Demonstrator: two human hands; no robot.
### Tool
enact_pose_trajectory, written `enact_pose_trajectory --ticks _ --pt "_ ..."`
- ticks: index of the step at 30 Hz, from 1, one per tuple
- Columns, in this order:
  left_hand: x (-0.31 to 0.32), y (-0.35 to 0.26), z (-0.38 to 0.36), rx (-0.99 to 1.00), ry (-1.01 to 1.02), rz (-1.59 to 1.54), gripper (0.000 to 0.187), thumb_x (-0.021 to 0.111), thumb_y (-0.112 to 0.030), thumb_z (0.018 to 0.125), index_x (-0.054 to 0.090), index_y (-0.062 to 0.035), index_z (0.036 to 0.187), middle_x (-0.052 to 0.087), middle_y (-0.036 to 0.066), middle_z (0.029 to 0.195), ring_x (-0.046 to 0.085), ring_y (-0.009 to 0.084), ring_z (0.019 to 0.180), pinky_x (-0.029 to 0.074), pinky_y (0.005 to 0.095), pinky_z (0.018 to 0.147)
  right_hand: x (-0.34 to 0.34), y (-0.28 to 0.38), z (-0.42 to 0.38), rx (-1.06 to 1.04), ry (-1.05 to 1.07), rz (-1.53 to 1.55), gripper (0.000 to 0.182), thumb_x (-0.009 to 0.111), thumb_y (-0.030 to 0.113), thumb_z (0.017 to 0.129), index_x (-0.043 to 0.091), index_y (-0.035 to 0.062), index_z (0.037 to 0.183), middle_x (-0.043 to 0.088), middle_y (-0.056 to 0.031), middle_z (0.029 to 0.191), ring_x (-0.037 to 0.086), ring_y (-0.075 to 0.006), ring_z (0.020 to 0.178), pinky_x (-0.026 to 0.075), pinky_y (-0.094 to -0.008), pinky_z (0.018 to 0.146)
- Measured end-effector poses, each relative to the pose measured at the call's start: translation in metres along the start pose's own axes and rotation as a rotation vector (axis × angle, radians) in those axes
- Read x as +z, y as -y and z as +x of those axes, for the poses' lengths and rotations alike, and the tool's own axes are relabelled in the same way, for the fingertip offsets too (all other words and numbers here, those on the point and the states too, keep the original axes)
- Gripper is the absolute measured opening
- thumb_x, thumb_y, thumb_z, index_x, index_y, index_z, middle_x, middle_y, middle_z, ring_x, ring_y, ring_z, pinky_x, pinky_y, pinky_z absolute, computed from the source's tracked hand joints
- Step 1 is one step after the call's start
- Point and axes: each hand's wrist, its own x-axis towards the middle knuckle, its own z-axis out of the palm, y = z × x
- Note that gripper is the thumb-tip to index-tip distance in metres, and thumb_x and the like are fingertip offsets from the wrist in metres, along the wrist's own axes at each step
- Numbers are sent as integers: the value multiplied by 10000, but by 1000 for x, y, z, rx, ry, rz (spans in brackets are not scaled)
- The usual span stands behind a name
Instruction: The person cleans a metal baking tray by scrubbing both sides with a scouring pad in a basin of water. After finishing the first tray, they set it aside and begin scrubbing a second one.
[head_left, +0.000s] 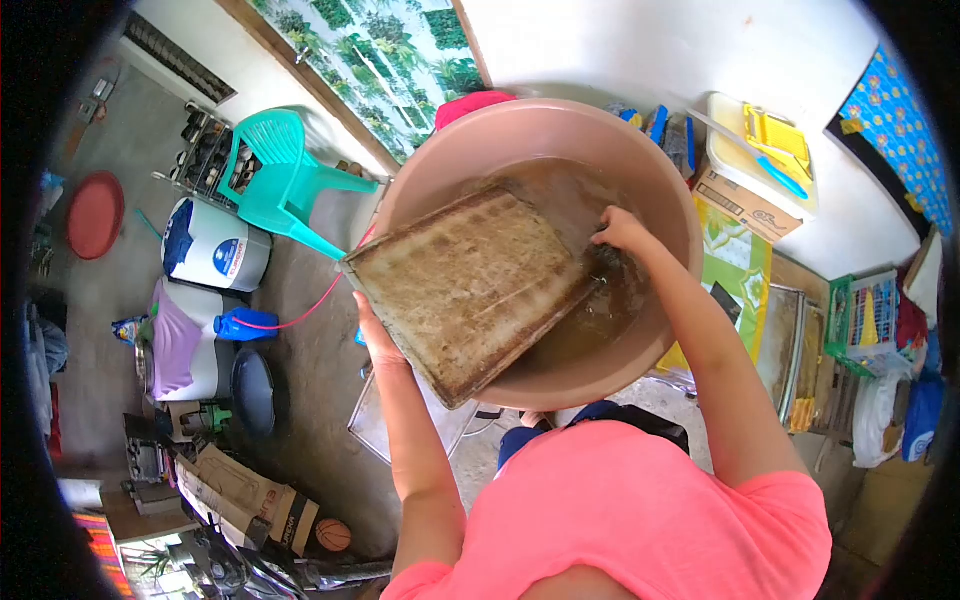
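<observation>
A rectangular baking tray [465,285], stained brown, is held tilted over a large pinkish-brown basin [430,165]. Its far right part dips towards the murky brown water [560,355] in the basin. My left hand [380,335] grips the tray's left edge; its thumb shows along the side and the other fingers are hidden beneath. Over the water, just right of the tray, my right hand [622,232] is closed with the fingertips pointing down. Something small and dark shows under those fingers, too hidden to name.
A green plastic chair [275,170] stands left of the basin, near white buckets [225,250] and a blue jug [250,323]. On the right, a box [745,200] carries a lidded container, a knife and a yellow slicer. Another tray [370,420] lies on the floor below.
</observation>
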Motion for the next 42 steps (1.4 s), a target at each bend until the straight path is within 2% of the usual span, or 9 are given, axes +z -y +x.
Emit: enact_pose_trajectory --ticks 5,6,12,17,27,31,34,38,42 --pt "-18 9 10 -56 -66 28 582 363 -508 973 449 -79 1357 502 133 1337 498 318 1179 411 450 992 77 -58 36 269 -469 -299 505 693 252 759 559 30 1192 627 -255 1084 589 -382 1075 465 -416 932" --pt "-8 9 6 -23 -105 60 561 389 -492 972 481 -66 1325 541 128 1291 541 299 1128 443 435 957 84 -64 51 312 -246 -135 530 640 203 792 477 47 1272 618 -280 1068 590 -406 1052 464 -436 916" --pt "5 10 -3 89 -199 158 488 485 -374 960 458 -50 1324 561 112 1236 574 260 1070 471 389 911 61 94 -30 -157 -173 412 356 584 127 819 426 45 1127 610 -273 994 599 -427 956 459 -485 818" --pt "10 15 -3 274 -201 380 523 498 -77 888 359 -48 1392 510 118 1287 550 250 1111 463 367 924 113 179 -126 -745 -241 56 278 579 285 888 529 45 1018 559 -202 997 526 -367 959 394 -474 872" --pt "-3 31 7 428 -222 537 676 449 103 769 325 -5 1425 452 127 1368 495 240 1200 389 339 1007 107 97 18 -17 -245 -100 354 447 334 961 524 20 1105 543 -208 1175 482 -340 1075 354 -503 897" --pt "-1 32 8 440 -218 521 690 444 115 761 316 4 1430 455 123 1373 477 232 1222 367 325 1021 126 192 -91 -524 -80 -132 294 516 210 898 527 -6 1097 513 -284 1193 483 -381 1072 363 -521 886" --pt "2 33 3 409 -217 474 691 439 119 758 313 14 1430 456 118 1375 483 224 1217 371 314 1012 128 183 -71 -536 -79 -23 278 533 196 891 528 -10 1077 525 -263 1179 480 -384 1081 360 -523 889" --pt "-3 33 7 441 -227 544 682 439 117 753 328 22 1419 460 118 1372 494 213 1206 376 306 1003 97 101 52 -24 -198 -50 298 492 302 947 521 31 1067 546 -199 1143 481 -365 1097 354 -522 904" --pt "-1 35 9 455 -245 581 675 449 106 748 345 26 1410 470 122 1362 498 210 1202 374 303 1004 106 61 87 41 -356 16 361 513 361 927 515 36 1084 533 -204 1163 473 -392 1101 344 -504 945"
